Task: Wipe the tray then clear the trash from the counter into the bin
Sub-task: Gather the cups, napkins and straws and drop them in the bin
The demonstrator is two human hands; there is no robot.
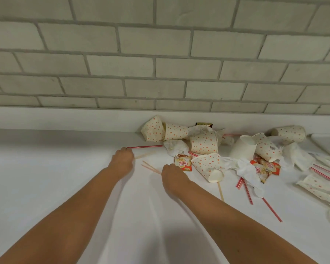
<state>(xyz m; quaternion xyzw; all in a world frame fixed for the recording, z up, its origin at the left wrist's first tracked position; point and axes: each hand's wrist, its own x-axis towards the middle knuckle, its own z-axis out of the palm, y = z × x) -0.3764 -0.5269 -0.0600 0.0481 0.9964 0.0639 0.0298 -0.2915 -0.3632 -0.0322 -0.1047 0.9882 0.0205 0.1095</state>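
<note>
- Both bare forearms reach out over the white counter [65, 178]. The right hand [172, 175] is the nearer, back upward with its fingers folded out of sight, so I cannot tell whether it has closed on anything.
- At that hand's left edge it meets the ends of two thin wooden stirrer sticks [151, 168]. They lie flat, so raking them into the palm looks safer than pinching from above.
- Just beyond its fingers lies an orange-and-white creamer sachet [183, 163]. To the right of the sachet is a squashed orange-dotted paper cup [208, 165]. One sweep could probably take both.
- The left hand [122, 160] sits a little farther out, also back-up and curled. A single pale wooden stirrer [145, 154] runs off from its right side, and a red-and-white striped straw [145, 147] starts at its knuckles. The view hides whether it is holding either one.
- The step in hand seems to be gathering the loose trash at the left end of the litter. Such light sticks are likely to roll, so bunching them parallel in one fist before lifting should prevent drops.
- Farther off, right of both hands, are a crumpled white napkin [175, 147] and more dotted cups [175, 131]. The cups are heaped against the counter's back edge below the grey brick wall [160, 69]. An upright cup could carry the straws.
- The bin is not in view, and I cannot pick out the tray with certainty.
</note>
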